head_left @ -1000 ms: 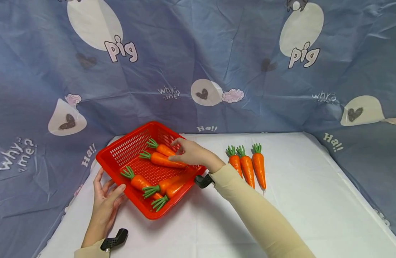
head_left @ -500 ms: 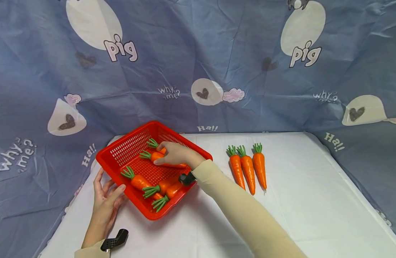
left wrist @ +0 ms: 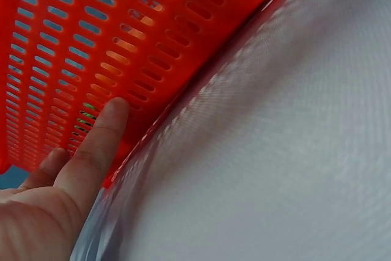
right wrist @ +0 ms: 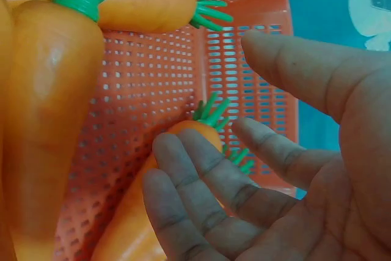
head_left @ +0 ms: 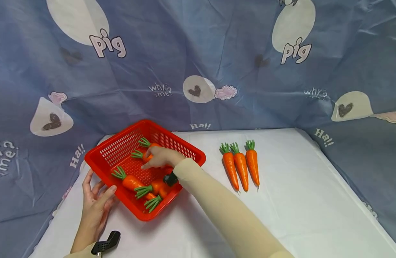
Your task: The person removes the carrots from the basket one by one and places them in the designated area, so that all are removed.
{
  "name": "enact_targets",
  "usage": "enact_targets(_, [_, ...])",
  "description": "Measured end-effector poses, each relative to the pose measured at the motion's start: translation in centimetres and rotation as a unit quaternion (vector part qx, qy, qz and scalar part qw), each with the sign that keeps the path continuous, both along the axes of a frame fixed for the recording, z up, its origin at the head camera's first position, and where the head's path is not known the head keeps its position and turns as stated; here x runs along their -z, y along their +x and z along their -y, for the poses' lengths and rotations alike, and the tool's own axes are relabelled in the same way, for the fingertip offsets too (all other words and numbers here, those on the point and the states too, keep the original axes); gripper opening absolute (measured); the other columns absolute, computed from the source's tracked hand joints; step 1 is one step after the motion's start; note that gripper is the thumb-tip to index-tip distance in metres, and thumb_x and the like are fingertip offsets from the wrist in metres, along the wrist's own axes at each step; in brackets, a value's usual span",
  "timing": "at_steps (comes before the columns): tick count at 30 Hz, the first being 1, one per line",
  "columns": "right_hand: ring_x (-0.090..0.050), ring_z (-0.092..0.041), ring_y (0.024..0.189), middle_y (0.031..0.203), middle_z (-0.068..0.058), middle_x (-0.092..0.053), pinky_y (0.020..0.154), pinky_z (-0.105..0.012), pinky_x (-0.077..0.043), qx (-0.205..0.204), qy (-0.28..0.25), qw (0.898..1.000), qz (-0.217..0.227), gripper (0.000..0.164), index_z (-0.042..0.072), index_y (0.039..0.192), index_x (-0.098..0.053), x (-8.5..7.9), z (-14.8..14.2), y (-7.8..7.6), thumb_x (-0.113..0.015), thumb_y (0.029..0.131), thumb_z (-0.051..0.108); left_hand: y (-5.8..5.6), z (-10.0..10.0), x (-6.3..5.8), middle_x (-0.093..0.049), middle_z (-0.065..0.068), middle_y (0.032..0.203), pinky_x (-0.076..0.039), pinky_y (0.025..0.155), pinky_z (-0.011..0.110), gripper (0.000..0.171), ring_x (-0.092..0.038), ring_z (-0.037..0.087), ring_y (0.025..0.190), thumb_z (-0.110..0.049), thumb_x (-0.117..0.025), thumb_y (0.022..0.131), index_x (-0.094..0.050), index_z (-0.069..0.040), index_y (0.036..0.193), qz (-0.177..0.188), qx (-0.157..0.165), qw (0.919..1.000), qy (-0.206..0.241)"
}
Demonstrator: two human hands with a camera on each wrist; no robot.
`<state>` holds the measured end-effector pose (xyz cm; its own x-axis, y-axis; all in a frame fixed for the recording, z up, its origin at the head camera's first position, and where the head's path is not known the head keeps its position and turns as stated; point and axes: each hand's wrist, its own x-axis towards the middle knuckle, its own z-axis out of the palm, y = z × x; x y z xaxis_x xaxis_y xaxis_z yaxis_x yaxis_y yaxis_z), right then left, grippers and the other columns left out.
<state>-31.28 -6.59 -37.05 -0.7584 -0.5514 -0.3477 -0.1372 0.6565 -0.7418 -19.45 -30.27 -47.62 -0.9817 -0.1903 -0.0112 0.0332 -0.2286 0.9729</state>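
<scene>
A red perforated basket [head_left: 144, 216] stands at the left of the table with several orange carrots inside. My right hand [head_left: 160, 157] is inside it, reaching over a green-topped carrot [head_left: 147, 157]; another carrot [head_left: 154, 145] lies just behind. In the right wrist view, my fingers are spread loosely over the carrot [right wrist: 137, 218], and the thumb stands apart. Toward the basket's front lie more carrots [head_left: 131, 182]. My left hand [head_left: 95, 206] is at the basket's left side, its thumb close to the rim. Fairly straight fingers [left wrist: 101, 132] rest against the perforated wall in the left wrist view.
Three carrots lie side by side on the white tablecloth [head_left: 298, 200] to the right of the basket: a left one [head_left: 230, 170], a middle one [head_left: 241, 170] and a right one [head_left: 252, 165]. A blue printed curtain [head_left: 169, 64] hangs behind the table.
My right hand has moved left and deeper into the basket, over the carrots at the back. My left hand has stayed at the basket's side. The head view has shifted slightly.
</scene>
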Motion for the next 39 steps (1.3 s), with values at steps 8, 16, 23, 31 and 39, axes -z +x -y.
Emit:
enact_targets(8, [-0.048,-0.012,0.076,0.099,0.001,-0.054,0.067,-0.026,-0.043,-0.009,0.017,1.0,0.017,0.052,0.004,0.145,-0.056,0.9,1.1,0.1,-0.075,0.102,0.026,-0.2,-0.2,0.3,-0.045,-0.005,0.143,-0.066,0.082,0.026,0.091,-0.058,0.008,0.123,-0.004,-0.064,0.104,-0.013,-0.048,0.166,0.0,0.002,1.0,0.003])
enact_targets(16, [-0.054,-0.013,0.094,0.123,0.002,-0.059,0.079,-0.025,-0.05,-0.009,0.046,0.999,0.025,0.056,0.01,0.146,-0.057,1.3,2.5,-0.1,-0.079,0.099,0.031,-0.2,0.1,-0.2,-0.045,-0.005,0.144,-0.066,0.081,0.025,0.092,-0.059,0.008,0.123,-0.006,-0.065,0.104,-0.012,-0.048,0.166,0.006,-0.004,1.0,-0.001])
enact_targets(23, [-0.055,-0.011,0.103,0.125,0.002,-0.062,0.09,-0.022,-0.049,-0.033,0.075,0.997,0.002,0.054,0.009,0.141,-0.061,2.3,2.8,0.1,-0.082,0.097,0.033,-0.2,-0.1,-0.2,-0.045,-0.006,0.144,-0.066,0.082,0.025,0.093,-0.057,0.01,0.126,-0.006,-0.066,0.104,-0.012,-0.05,0.166,0.015,-0.008,0.9999,-0.003])
enact_targets(31, [-0.052,-0.01,0.092,0.105,0.003,-0.059,0.081,-0.021,-0.045,-0.029,0.093,0.995,-0.016,0.041,0.01,0.124,-0.063,2.9,3.2,0.4,-0.083,0.096,0.032,-0.2,-0.1,-0.1,-0.045,-0.006,0.146,-0.066,0.082,0.026,0.092,-0.057,0.01,0.127,-0.007,-0.065,0.105,-0.011,-0.05,0.166,0.014,-0.003,0.9999,-0.005])
enact_targets(39, [-0.051,-0.01,0.09,0.099,0.006,-0.056,0.077,-0.021,-0.043,-0.031,0.123,0.991,-0.045,0.035,0.013,0.113,-0.064,3.0,3.5,0.8,-0.083,0.095,0.037,-0.1,0.0,0.0,-0.045,-0.006,0.146,-0.066,0.082,0.025,0.092,-0.06,0.007,0.124,-0.008,-0.064,0.105,-0.009,-0.049,0.166,0.01,0.002,0.9999,-0.012])
